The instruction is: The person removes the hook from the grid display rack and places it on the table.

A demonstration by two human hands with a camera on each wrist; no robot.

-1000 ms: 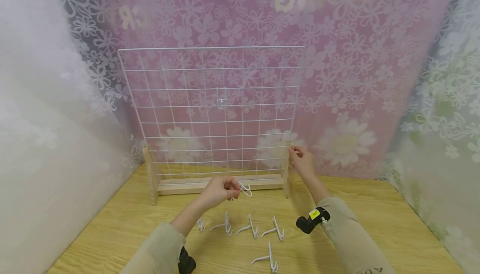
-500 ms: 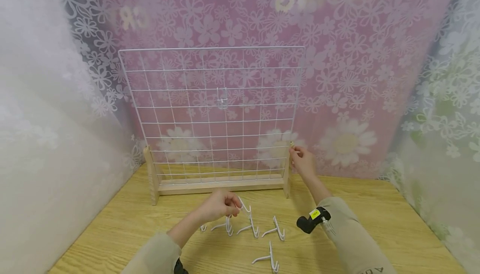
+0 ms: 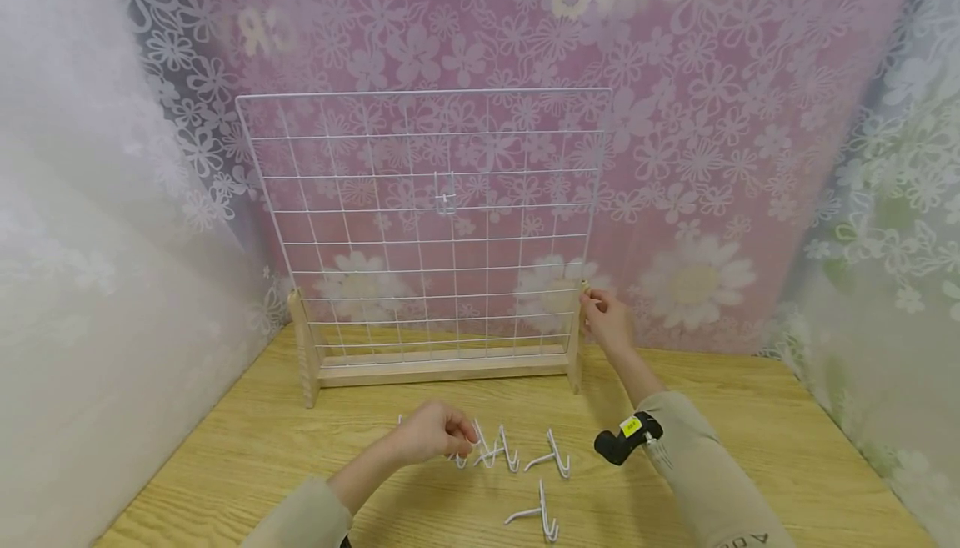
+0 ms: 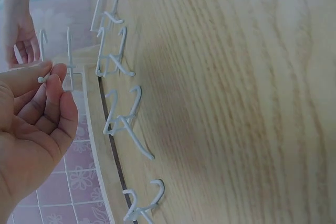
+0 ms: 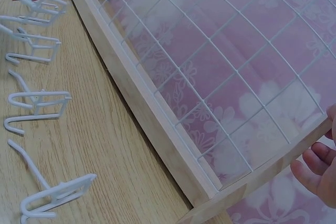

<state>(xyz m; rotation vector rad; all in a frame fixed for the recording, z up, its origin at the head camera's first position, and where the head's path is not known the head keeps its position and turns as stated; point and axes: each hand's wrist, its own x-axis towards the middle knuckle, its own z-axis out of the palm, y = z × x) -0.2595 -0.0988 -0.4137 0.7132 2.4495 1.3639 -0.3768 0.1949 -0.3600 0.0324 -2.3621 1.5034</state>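
Observation:
My left hand (image 3: 433,435) pinches a white wire hook (image 4: 70,48) between thumb and fingers, just above the row of hooks on the table. The held hook's two bent prongs point up past the fingertips in the left wrist view. My right hand (image 3: 609,323) grips the top of the right wooden post (image 3: 573,356) of an upright white wire grid (image 3: 420,239). One hook (image 3: 445,199) hangs near the grid's upper middle. Loose hooks lie in front of the stand, among them one at the right (image 3: 555,456) and one closer to me (image 3: 543,515).
A wooden base bar (image 3: 450,369) joins the stand's two posts, the left post (image 3: 302,356) standing at the far side from my right hand. Under everything is a wood-grain table (image 3: 720,448). Pink floral cloth (image 3: 697,156) hangs close behind the grid, with pale cloth at both sides.
My left hand has come down and slightly left with the hook, from in front of the base bar to the row of hooks. The right hand stays at the post.

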